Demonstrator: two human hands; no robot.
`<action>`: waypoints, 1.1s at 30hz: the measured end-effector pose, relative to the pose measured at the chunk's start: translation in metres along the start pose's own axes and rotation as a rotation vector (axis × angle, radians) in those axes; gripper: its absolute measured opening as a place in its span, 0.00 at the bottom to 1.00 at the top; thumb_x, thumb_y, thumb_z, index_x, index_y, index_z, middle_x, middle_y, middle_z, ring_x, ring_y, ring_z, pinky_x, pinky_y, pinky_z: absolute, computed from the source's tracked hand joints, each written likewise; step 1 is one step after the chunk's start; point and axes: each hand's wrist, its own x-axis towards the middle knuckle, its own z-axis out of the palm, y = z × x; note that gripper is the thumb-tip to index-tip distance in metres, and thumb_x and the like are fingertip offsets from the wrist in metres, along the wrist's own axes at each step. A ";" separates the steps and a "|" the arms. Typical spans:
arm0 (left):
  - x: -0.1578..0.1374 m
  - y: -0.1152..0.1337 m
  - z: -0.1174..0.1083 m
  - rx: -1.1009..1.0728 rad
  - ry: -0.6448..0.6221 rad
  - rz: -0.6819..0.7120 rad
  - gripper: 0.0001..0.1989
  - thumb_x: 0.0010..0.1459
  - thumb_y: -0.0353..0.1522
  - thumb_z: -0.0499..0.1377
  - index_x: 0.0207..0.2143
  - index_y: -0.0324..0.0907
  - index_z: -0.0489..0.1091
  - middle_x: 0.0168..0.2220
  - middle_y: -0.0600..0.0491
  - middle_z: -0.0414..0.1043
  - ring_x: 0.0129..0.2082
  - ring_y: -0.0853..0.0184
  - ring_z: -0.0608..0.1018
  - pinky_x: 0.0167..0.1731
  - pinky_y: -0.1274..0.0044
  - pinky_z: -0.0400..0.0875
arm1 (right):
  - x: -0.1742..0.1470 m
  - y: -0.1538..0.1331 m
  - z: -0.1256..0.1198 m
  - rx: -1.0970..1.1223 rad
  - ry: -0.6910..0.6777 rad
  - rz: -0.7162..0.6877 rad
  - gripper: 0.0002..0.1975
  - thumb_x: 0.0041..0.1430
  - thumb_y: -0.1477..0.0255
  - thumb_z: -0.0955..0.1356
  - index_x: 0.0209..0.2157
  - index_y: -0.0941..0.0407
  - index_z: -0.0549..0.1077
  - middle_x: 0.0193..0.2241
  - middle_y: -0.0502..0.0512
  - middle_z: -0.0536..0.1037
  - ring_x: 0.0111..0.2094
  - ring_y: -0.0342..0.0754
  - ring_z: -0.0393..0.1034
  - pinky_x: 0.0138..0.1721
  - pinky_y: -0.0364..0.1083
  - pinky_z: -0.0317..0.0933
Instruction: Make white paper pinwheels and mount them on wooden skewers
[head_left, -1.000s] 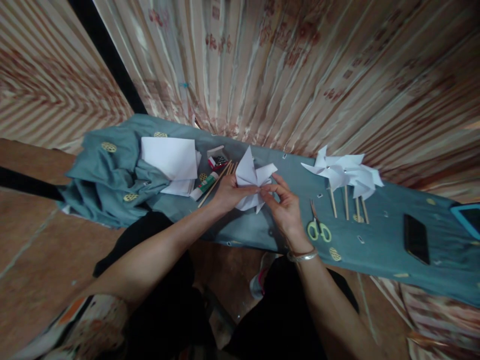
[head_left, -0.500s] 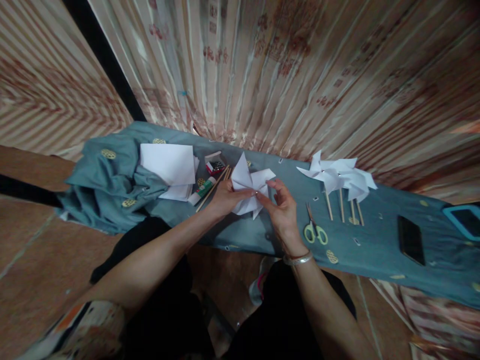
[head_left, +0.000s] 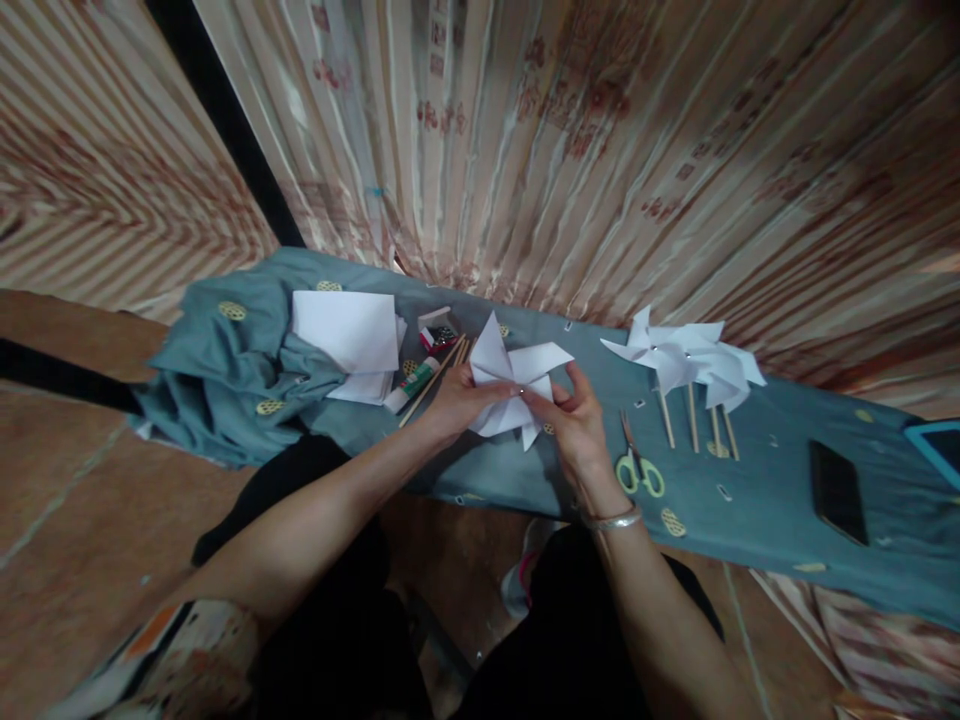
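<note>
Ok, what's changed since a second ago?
The right hand has moved its index finger rightward off the centre of the paper pinwheel, baring a shiny pin head. The left hand still grips that pinwheel. Scissors, phone and stick-mounted pinwheels haven't moved.

The left forearm slants from the near left toward the far middle, its wrist almost in line with it. The right forearm leans leftward from the near right. The left hand and right hand meet in the middle, thumbs pointing at each other, tips close; the left fingers are mostly hidden, probably curled underneath, while the right index finger stands apart from its thumb
</note>
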 end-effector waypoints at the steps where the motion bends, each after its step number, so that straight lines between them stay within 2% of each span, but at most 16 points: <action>1: 0.000 0.000 0.000 -0.004 0.004 0.004 0.21 0.28 0.34 0.77 0.27 0.36 0.77 0.25 0.53 0.78 0.24 0.70 0.76 0.29 0.77 0.70 | 0.000 0.000 0.000 0.013 0.006 0.013 0.57 0.34 0.66 0.80 0.65 0.55 0.52 0.33 0.50 0.83 0.29 0.49 0.77 0.35 0.49 0.73; 3: 0.000 0.001 0.001 -0.009 0.014 0.017 0.20 0.28 0.34 0.77 0.26 0.36 0.77 0.25 0.54 0.78 0.24 0.70 0.75 0.28 0.78 0.70 | -0.001 -0.001 0.001 0.036 0.013 0.028 0.55 0.34 0.67 0.80 0.63 0.55 0.55 0.32 0.50 0.83 0.28 0.49 0.77 0.34 0.47 0.73; 5: -0.001 0.001 0.001 -0.005 0.017 0.019 0.20 0.29 0.34 0.76 0.26 0.36 0.77 0.25 0.53 0.78 0.24 0.69 0.75 0.29 0.77 0.70 | -0.001 -0.002 0.002 0.046 0.001 0.032 0.49 0.33 0.67 0.80 0.59 0.54 0.62 0.31 0.49 0.83 0.27 0.48 0.76 0.33 0.46 0.72; 9: -0.002 0.003 0.001 0.011 0.019 -0.014 0.20 0.29 0.34 0.76 0.26 0.35 0.77 0.25 0.52 0.78 0.23 0.69 0.75 0.28 0.77 0.69 | -0.003 -0.006 0.002 0.050 -0.097 0.022 0.27 0.35 0.66 0.80 0.41 0.53 0.77 0.31 0.49 0.83 0.27 0.45 0.75 0.32 0.44 0.71; 12: -0.003 0.003 0.001 0.014 0.011 -0.018 0.19 0.30 0.35 0.76 0.26 0.35 0.77 0.25 0.52 0.78 0.23 0.69 0.75 0.28 0.77 0.70 | -0.003 -0.009 0.000 0.031 -0.136 0.056 0.19 0.34 0.65 0.80 0.32 0.54 0.80 0.27 0.48 0.83 0.25 0.44 0.73 0.29 0.43 0.68; 20: -0.007 0.003 0.002 0.010 -0.039 -0.067 0.15 0.34 0.33 0.74 0.26 0.36 0.77 0.25 0.53 0.78 0.22 0.70 0.75 0.26 0.78 0.69 | -0.003 -0.010 -0.003 0.015 -0.118 0.152 0.18 0.30 0.63 0.81 0.27 0.54 0.81 0.22 0.48 0.81 0.21 0.44 0.69 0.24 0.44 0.64; 27: -0.004 -0.002 0.004 -0.001 0.022 -0.101 0.16 0.33 0.32 0.74 0.27 0.36 0.77 0.24 0.53 0.78 0.23 0.69 0.76 0.27 0.78 0.70 | -0.002 -0.004 -0.001 0.008 -0.101 0.142 0.18 0.30 0.61 0.81 0.25 0.55 0.80 0.21 0.47 0.80 0.20 0.43 0.68 0.24 0.43 0.62; 33: -0.003 -0.005 0.002 0.018 0.055 -0.070 0.15 0.34 0.32 0.74 0.27 0.37 0.77 0.25 0.52 0.78 0.23 0.68 0.76 0.27 0.77 0.70 | -0.002 -0.004 -0.002 0.002 -0.094 0.119 0.18 0.31 0.61 0.81 0.25 0.55 0.80 0.21 0.47 0.80 0.20 0.43 0.69 0.23 0.43 0.63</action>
